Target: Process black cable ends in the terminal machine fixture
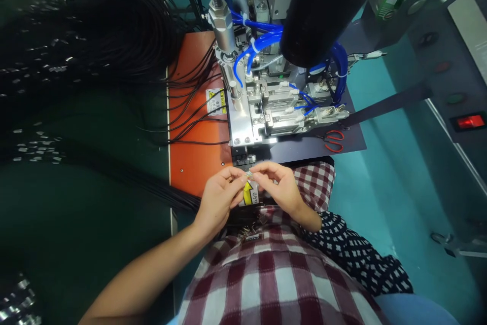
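My left hand (pixel 222 193) and my right hand (pixel 279 185) meet in front of the machine (pixel 243 122), fingertips almost touching. Between them is a small bundle of thin, pale metallic pieces (pixel 248 174), too small to name surely. Both hands pinch it, thumb against forefinger. Just below my fingertips shows a yellow-and-white label (pixel 249 194). Beyond the hands stands the machine's silver block, with black cables (pixel 198 141) running into its left side across an orange board (pixel 198 163).
A large heap of black cables (pixel 125 26) lies on the dark green table (pixel 95 223) at left, and another cable bundle (pixel 152 183) reaches toward my left forearm. Red-handled scissors (pixel 335 141) rest on the grey plate at right. Blue air hoses (pixel 262 41) and a black cylinder (pixel 315 10) rise above the machine.
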